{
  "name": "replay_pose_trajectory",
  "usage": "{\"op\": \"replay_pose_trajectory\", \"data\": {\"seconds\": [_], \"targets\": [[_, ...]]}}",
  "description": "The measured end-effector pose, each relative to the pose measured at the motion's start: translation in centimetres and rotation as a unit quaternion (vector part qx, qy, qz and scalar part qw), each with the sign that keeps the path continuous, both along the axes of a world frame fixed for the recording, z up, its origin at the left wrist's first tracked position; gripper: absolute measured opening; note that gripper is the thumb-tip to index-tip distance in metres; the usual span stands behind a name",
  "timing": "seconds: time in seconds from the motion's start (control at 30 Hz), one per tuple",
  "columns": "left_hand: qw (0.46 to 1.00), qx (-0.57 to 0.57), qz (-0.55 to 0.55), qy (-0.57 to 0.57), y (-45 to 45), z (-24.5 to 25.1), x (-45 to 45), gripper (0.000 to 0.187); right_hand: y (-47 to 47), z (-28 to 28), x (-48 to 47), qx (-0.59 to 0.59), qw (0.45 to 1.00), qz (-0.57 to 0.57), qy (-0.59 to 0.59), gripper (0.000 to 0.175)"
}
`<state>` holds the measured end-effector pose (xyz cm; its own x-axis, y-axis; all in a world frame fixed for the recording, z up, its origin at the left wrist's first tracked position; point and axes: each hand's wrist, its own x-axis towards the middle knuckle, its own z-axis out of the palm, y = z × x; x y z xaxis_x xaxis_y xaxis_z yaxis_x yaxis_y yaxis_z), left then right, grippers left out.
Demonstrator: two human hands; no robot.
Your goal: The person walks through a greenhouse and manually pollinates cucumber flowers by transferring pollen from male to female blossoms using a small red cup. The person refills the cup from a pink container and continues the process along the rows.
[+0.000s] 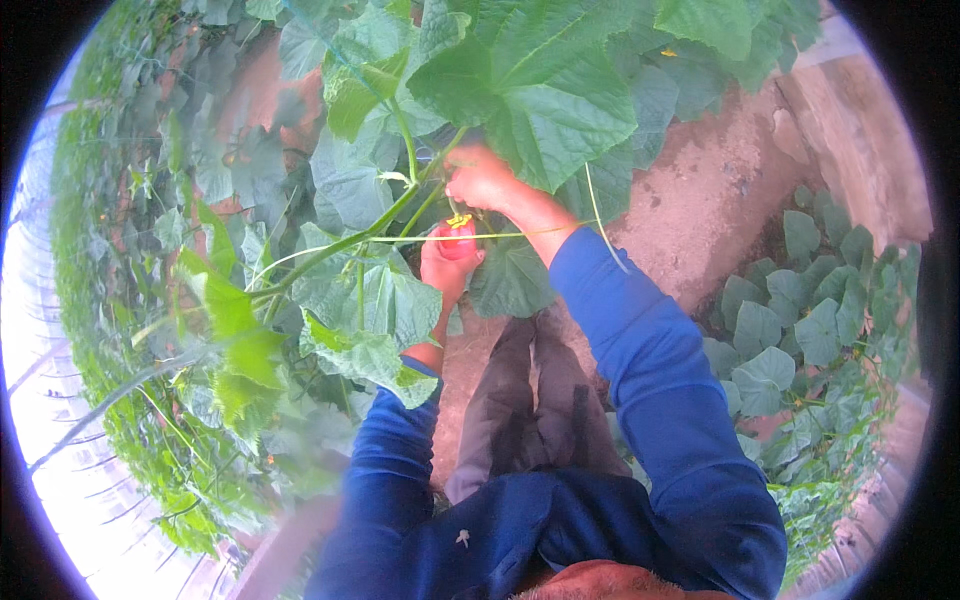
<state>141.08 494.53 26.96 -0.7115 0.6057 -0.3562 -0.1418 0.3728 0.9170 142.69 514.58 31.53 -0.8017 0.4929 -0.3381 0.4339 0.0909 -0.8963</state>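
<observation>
My left hand [448, 262] is closed around a small red object [457, 244], whose kind I cannot tell. A yellow flower [459, 220] sits just above that object, on the vine. Just above and to the right, my right hand [480, 178] has its fingers curled beside the vine's stems; leaves partly cover it, and I cannot tell what lies between the fingers. A thick green vine stem [375, 223] runs diagonally to the left of both hands. One large leaf [536, 90] spreads above my right hand, and a thin tendril [495, 235] crosses in front of its forearm.
Dense leafy vines [187, 150] fill the left side. Bare reddish soil [697, 195] lies to the right, with more low plants [757, 322] beyond it. Thin blue twine [330, 45] runs down among the upper leaves. A drooping leaf [375, 360] hangs by my left forearm.
</observation>
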Motion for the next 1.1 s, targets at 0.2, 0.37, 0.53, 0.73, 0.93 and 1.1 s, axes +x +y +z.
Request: {"op": "replay_pose_trajectory", "data": {"seconds": [0.2,0.37,0.53,0.73,0.93,1.1], "targets": [[0.998,0.021,0.010,-0.051,0.7,2.2,-0.5,0.067,-1.5,0.4,0.3,0.057,0.998,0.019,-0.005,0.031],[0.998,0.036,-0.030,0.040,0.5,5.4,-1.2,0.059,-2.1,5.3,1.3,0.152,0.983,0.058,-0.088,0.033],[0.995,0.035,-0.053,0.081,1.0,9.3,-0.6,0.059,-2.3,6.2,2.3,0.176,0.976,0.065,-0.111,0.032],[0.961,-0.082,-0.102,0.243,1.3,12.2,-0.4,0.070,-2.3,0.9,2.3,0.294,0.954,0.049,-0.037,0.029],[0.959,-0.112,-0.097,0.240,1.3,12.4,0.0,0.075,-2.6,-0.3,3.0,0.320,0.947,0.033,-0.001,0.030],[0.966,-0.119,-0.091,0.212,0.1,8.6,-0.1,0.076,-2.4,1.5,3.8,0.261,0.963,0.032,-0.062,0.037]]}}
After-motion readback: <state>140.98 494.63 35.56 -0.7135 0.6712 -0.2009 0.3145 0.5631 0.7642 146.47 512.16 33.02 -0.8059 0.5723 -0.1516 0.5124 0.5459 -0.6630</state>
